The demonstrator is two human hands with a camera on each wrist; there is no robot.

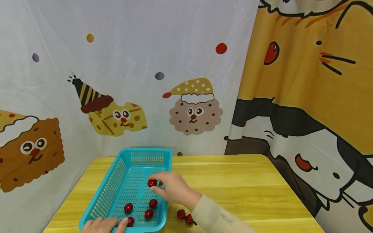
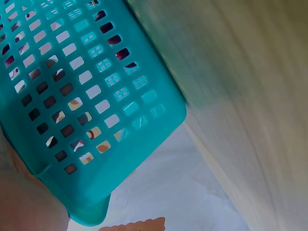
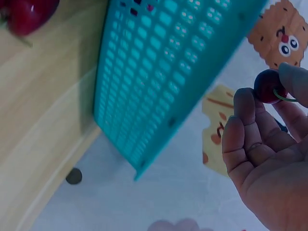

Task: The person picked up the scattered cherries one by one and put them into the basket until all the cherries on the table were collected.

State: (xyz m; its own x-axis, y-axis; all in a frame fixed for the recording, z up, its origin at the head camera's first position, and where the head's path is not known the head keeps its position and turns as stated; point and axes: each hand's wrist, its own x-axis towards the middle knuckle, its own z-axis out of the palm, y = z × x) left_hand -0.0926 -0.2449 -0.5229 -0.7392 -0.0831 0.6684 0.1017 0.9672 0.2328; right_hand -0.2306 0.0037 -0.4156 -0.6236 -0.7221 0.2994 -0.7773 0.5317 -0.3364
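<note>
Above the inside of a turquoise plastic basket, my right hand pinches a dark red cherry between thumb and fingertips. The right wrist view shows that cherry's green stem lying by the thumb. Several more cherries lie on the basket floor toward its near end. At the near left corner my left hand grips the basket rim, its thumb close to one cherry. Most of the left hand is cut off by the frame edge.
Two cherries lie on the yellow wood-grain table, right of the basket and beside the right sleeve. Behind the table hangs a white cloth printed with cartoon figures.
</note>
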